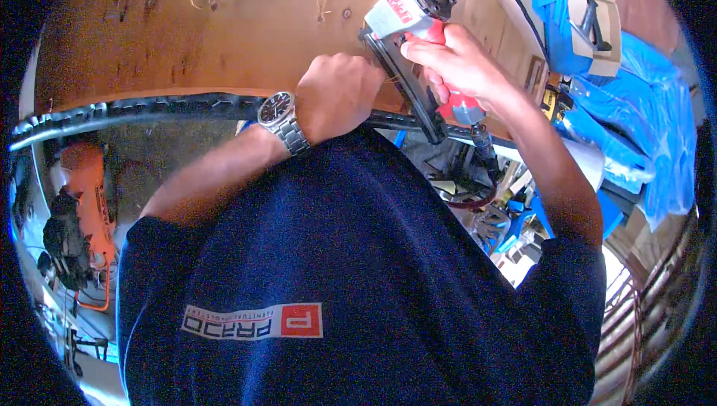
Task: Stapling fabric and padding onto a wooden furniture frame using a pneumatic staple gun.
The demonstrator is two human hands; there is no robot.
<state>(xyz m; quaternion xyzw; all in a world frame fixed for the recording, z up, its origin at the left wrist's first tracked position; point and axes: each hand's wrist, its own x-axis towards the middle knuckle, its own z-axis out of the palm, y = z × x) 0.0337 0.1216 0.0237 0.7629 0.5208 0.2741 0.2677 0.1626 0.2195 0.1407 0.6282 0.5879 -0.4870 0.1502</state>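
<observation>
My right hand is wrapped round the handle of a pneumatic staple gun, grey with red parts and a black head. Its long black magazine slants down across the front edge of a wooden panel. Left of the gun, my left hand is closed in a fist at the same edge, and what its fingers hold is hidden. A black strip of material runs along this edge, with staple-like marks on it. My left wrist wears a metal watch.
An air hose hangs from the gun's handle. Blue plastic wrapping and an open cardboard box lie to the right. Tools and clutter sit below the panel. An orange machine stands at the lower left.
</observation>
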